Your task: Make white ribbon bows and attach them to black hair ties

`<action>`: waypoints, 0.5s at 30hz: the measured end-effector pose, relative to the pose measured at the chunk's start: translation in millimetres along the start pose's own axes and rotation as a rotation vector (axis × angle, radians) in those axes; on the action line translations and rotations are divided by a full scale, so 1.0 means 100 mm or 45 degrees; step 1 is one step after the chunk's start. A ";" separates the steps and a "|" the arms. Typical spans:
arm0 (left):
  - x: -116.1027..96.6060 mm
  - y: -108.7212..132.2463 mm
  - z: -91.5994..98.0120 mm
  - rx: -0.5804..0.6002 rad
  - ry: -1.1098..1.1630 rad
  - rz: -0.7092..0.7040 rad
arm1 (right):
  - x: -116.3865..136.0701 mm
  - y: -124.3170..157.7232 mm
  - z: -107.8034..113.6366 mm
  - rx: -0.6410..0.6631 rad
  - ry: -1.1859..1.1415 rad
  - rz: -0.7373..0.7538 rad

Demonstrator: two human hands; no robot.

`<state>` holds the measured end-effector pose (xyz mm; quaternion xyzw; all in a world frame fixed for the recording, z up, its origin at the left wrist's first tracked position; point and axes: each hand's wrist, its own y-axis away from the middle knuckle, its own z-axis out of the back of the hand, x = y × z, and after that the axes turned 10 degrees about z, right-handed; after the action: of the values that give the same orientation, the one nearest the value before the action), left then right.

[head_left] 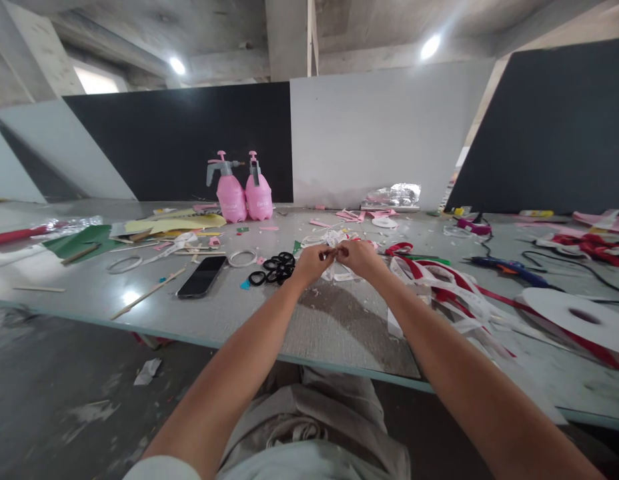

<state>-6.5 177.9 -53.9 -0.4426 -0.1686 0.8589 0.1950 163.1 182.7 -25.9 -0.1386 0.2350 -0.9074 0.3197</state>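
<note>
My left hand (pixel 314 262) and my right hand (pixel 358 259) meet over the table, fingertips pinched together. What they pinch is too small and hidden to make out. White ribbon pieces (pixel 329 238) lie right behind and beneath my fingers, with a bit of red beside them. Left of my left hand is a pile of black elastic hair ties (pixel 273 268). To the right of my right hand, red and white ribbons (pixel 447 287) lie tangled.
A phone (pixel 203 276), a white ring (pixel 242 258) and thin wooden sticks (pixel 148 293) lie on the left. Two pink spray bottles (pixel 231 198) stand at the back. A blue glue gun (pixel 509 270) with a cord and a large white spool (pixel 574 317) lie on the right.
</note>
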 end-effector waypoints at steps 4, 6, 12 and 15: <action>0.02 -0.01 -0.01 -0.012 0.040 -0.013 | -0.05 0.02 0.00 -0.132 -0.199 -0.044; 0.01 -0.02 -0.01 -0.033 0.078 -0.001 | -0.05 0.03 -0.01 -0.192 -0.325 -0.047; 0.01 -0.01 0.01 -0.029 0.144 0.014 | -0.02 0.06 0.00 -0.222 -0.465 0.023; 0.02 -0.01 0.00 -0.020 0.196 0.032 | -0.04 0.05 0.02 -0.182 -0.477 0.066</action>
<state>-7.4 179.3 -55.0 -0.5109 -0.1545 0.8233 0.1931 169.7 180.8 -27.2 -0.3213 0.2386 -0.8382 0.3706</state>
